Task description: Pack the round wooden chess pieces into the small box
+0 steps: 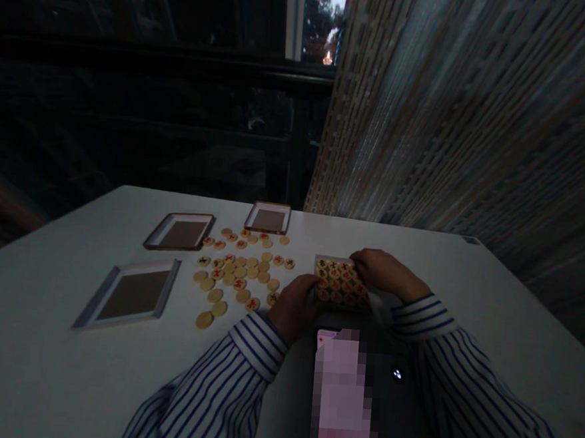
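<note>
A small open box is in both hands near the middle of the table. Rows of round Chinese chess pieces with red and black characters fill it. My left hand grips its near left side, thumb at the edge. At the far right corner, my right hand has its fingers bent over the rim; a pale strip, perhaps a flap, shows beneath that wrist. Loose Chinese chess pieces lie scattered left of the box, several face down and others showing characters.
Two brown-rimmed trays lie behind and left of the loose pieces. A pale tray or lid lies nearer on the left. A lit phone, its screen blurred out, is below my hands. A string curtain hangs beyond the white table.
</note>
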`<state>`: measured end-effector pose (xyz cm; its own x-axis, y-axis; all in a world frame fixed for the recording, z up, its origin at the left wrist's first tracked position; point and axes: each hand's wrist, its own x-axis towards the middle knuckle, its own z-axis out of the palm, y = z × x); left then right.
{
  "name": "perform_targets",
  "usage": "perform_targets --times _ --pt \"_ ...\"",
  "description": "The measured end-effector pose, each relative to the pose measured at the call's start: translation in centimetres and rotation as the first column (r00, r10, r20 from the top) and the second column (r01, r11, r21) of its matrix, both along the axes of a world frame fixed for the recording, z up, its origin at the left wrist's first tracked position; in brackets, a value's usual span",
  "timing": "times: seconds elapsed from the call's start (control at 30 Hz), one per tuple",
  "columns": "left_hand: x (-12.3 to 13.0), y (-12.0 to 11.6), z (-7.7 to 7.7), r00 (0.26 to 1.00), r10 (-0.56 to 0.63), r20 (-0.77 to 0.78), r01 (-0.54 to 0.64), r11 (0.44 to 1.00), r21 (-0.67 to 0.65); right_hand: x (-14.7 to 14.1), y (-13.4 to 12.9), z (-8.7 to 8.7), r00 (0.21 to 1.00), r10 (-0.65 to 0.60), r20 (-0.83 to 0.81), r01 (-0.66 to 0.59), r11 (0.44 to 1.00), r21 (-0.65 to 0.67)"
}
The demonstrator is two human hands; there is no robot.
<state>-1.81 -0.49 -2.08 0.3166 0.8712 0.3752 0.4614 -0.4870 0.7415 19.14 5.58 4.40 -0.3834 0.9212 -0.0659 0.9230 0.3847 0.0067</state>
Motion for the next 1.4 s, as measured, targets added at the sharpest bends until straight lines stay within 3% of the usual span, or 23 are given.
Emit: perform_targets --times 0.27,0.47,0.6,0.73,0.93,1.23,1.4 --pt "0.1 0.1 -0.2 1.0 -0.002 0.0 0.002 0.999 0.038 -0.1 0.0 0.0 1.0 -0.017 -0.001 0.017 1.0 -0.002" --pt "0.3 -0.1 -0.2 1.0 0.013 -0.022 -0.01 0.986 0.165 -0.3 -0.5 0.8 0.994 -0.106 0.026 0.105 0.994 0.044" --pt "0.6 -0.3 -0.1 0.999 0.049 -0.023 -0.041 0.965 0.259 -0.9 -1.1 1.7 0.994 -0.114 0.0 0.113 0.984 0.134" --pt "0.9 -0.8 0.7 0.999 0.04 0.003 -0.039 0.944 0.329 -1.9 -1.7 2.4 0.994 -0.109 -0.013 0.11 0.986 0.123" --pt "0.9 -1.4 2.4 1.0 -0.008 -0.011 0.011 0.956 0.294 -2.8 -2.6 3.1 0.997 -0.071 -0.041 0.076 0.984 0.16" --pt "0.2 -1.0 1.7 0.999 0.042 -0.034 -0.028 0.935 0.355 -3.7 -4.3 3.5 0.998 -0.014 -0.066 0.027 0.98 0.199" --pt "0.1 -0.9 2.3 0.998 0.049 -0.039 -0.033 0.94 0.34 -4.1 -6.0 2.5 0.999 0.044 -0.028 -0.038 0.98 0.193"
